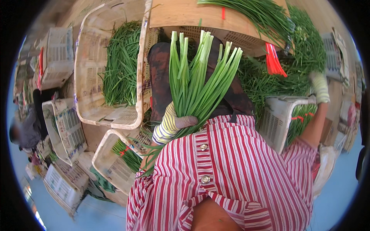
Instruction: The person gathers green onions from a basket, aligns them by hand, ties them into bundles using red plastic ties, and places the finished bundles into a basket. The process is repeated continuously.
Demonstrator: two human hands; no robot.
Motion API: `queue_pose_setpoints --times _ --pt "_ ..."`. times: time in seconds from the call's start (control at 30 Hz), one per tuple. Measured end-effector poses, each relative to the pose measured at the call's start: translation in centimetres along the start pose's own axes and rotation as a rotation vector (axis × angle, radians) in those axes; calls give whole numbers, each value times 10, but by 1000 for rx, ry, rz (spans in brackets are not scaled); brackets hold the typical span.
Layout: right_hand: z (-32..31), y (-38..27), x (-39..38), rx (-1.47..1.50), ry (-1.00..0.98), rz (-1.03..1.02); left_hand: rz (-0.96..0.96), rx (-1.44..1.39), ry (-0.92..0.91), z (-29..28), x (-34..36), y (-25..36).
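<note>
My left hand (171,123), in a yellow-and-white striped glove with grey fingertips, is closed round a bunch of garlic chives (200,77). Their pale cut ends fan upward in several clumps over my lap, while the leafy ends hang past my wrist. Off to the right, my right hand (320,88), in a similar glove, reaches beside a heap of loose chives (277,82). It is smeared by motion, so its fingers do not show clearly. Beneath that arm stands a white crate (287,111) with red-banded chive bundles (302,117).
A wooden board (181,15) ahead bears more chives (250,15); red ties (273,59) hang at its edge. Left of my knees is a large crate (86,92) with loose chives, and below it a smaller crate (104,150) with tied bundles. Another person (29,129) is at far left.
</note>
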State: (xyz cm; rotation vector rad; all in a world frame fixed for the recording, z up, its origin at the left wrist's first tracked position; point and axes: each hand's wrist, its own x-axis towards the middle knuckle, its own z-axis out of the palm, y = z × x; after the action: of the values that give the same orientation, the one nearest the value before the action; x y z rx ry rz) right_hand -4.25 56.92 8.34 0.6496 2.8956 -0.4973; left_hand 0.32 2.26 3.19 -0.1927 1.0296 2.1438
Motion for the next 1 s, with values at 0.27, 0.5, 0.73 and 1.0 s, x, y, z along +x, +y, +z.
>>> queue_pose_setpoints --times 0.27,0.5,0.73,1.0 --pt "101 -231 -106 1306 -1079 -364 -17 146 -107 13 1 11" --pt "156 -314 -98 1779 -1383 -360 -253 131 -162 14 4 23" --pt "135 -334 -106 1666 -1251 -348 -215 150 -158 15 3 26" --pt "154 -327 -105 1718 -1214 -289 182 356 -193 -42 -8 85"
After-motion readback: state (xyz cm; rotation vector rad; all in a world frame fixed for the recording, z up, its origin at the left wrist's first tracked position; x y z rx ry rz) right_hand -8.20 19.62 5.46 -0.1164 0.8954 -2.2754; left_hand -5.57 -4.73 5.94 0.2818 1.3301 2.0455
